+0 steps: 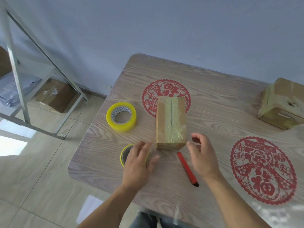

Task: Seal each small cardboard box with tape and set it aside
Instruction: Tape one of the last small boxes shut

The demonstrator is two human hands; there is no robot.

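Note:
A small cardboard box [171, 122] lies in the middle of the wooden table [213, 99], with yellowish tape running along its top seam. My left hand [138, 163] hovers with relaxed fingers over a thin tape roll [123, 155], hiding most of it. My right hand [200, 153] is open just right of the box's near corner, holding nothing. A thick yellow tape roll [121, 116] stands left of the box. A red utility knife [187, 168] lies between my hands. A second taped box [281, 104] sits at the table's far right.
Red paper-cut decorations lie flat on the table behind the box [166, 91] and at the right [263, 170]. A metal shelf frame [18, 76] and a cardboard carton [56, 96] stand on the tiled floor to the left.

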